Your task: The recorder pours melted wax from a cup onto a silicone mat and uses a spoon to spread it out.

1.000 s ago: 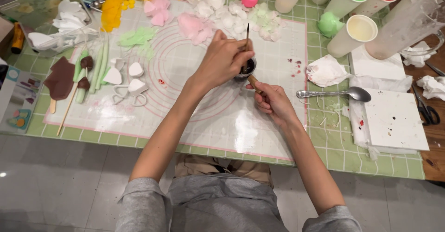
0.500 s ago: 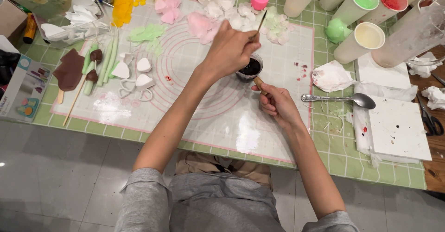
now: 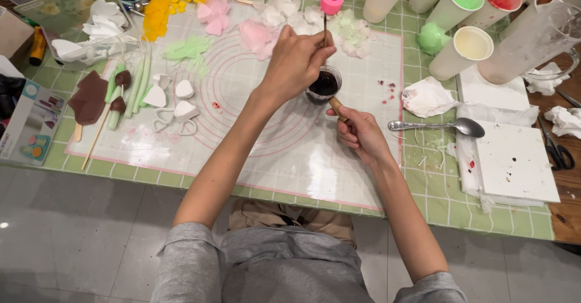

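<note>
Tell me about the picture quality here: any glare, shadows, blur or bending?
Head view: lighting is even and soft, with faint shadows under the hands, left and right. A glare patch sits on the mat near its front edge, and a small bright spot on the floor. Focus is sharp throughout, with no motion blur. The table edge bows slightly, a wide-lens effect.

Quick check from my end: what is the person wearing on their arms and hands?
Both arms are bare from above the elbow down. Short grey sleeves cover only the upper arms. The left hand and right hand are bare too: no gloves, rings, watch or bracelets show.
</note>
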